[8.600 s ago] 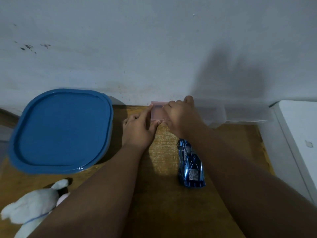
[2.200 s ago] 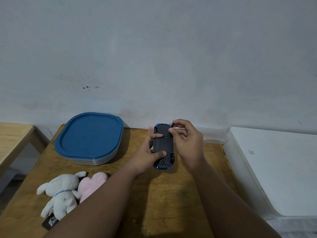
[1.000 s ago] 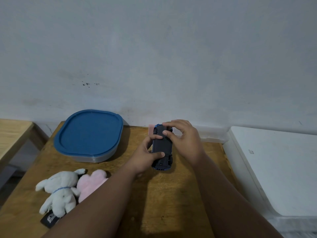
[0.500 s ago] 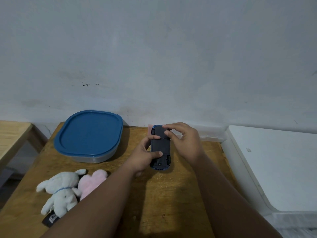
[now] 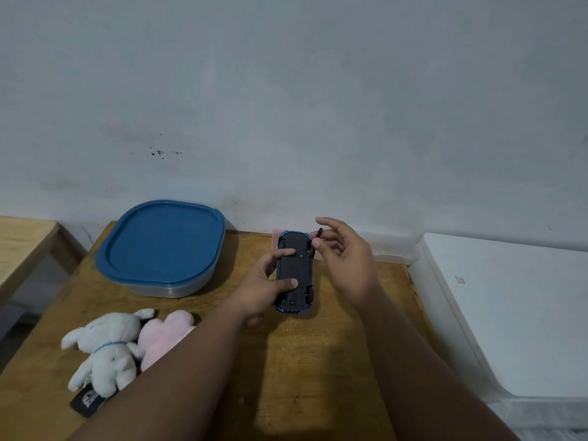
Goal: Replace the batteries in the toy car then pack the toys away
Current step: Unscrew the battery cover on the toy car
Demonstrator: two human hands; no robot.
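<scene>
Right hand has lifted off the upturned, black-bellied toy car.

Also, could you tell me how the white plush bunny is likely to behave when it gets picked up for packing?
The white plush bunny looks soft and stuffed, so it will probably sag and its limbs flop. It likely weighs little for its size. Lying flat on the wooden table against the pink plush, it seems unlikely to roll.

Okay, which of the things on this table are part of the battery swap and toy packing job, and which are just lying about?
Part of the job:
toy car, upside down in the left hand
small dark stick in the right hand
white plush
pink plush
blue-lidded container

Lying about:
white box
pink item behind the car
</scene>
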